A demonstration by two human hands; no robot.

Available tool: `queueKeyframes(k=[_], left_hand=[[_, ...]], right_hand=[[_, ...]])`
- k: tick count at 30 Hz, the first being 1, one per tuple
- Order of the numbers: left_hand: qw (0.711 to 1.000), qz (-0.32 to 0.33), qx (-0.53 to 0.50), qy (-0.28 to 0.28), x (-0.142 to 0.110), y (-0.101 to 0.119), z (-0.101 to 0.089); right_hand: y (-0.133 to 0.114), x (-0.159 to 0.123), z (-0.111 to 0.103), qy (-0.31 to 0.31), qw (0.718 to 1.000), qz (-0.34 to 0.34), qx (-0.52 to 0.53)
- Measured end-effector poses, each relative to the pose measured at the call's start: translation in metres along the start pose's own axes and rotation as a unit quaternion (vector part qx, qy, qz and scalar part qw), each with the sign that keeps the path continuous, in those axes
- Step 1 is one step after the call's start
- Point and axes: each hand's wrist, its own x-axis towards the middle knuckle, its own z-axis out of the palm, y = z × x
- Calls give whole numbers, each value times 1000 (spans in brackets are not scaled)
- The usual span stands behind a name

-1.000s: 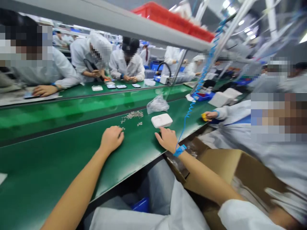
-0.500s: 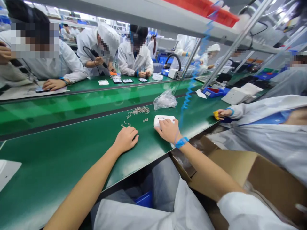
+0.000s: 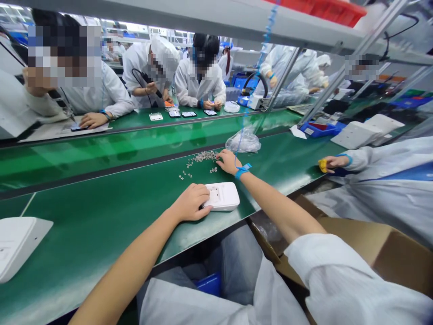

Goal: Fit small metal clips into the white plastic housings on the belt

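A white plastic device housing [image 3: 226,197] lies flat on the green bench, with a recess and small dark holes in its face. My left hand [image 3: 193,202] grips its left end, thumb along the near edge and fingers over the top. Beyond it is a loose pile of small, pale metallic-looking pieces [image 3: 204,156], with several scattered nearer me. At the pile's right edge my right hand [image 3: 228,162], with a blue strap at the wrist, has its fingertips pinched together. Whatever they hold is too small to make out.
Behind my right hand sits a clear plastic bag [image 3: 245,141]. A coiled blue cord [image 3: 244,128] rises from my wrist strap. Another white housing [image 3: 22,241] stands at left. An open cardboard box [image 3: 372,243] is below the bench edge. A co-worker's hand [image 3: 333,163] holds something yellow at right.
The white housing has come nearer and now lies under my left hand, which was empty. My right hand has let go of it and reached out to the pile. The view has shifted slightly.
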Motion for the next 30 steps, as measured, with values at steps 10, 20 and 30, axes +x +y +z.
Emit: queueKeyframes(k=[10, 20, 30], left_hand=[[986, -153, 19, 62, 4, -11, 9], [980, -195, 5, 38, 4, -15, 12], [978, -205, -12, 30, 5, -13, 10]], right_hand=[[-17, -16, -2, 9, 998, -29, 55], [-83, -85, -55, -110, 975, -193, 23], [-97, -77, -63, -188, 963, -188, -37]])
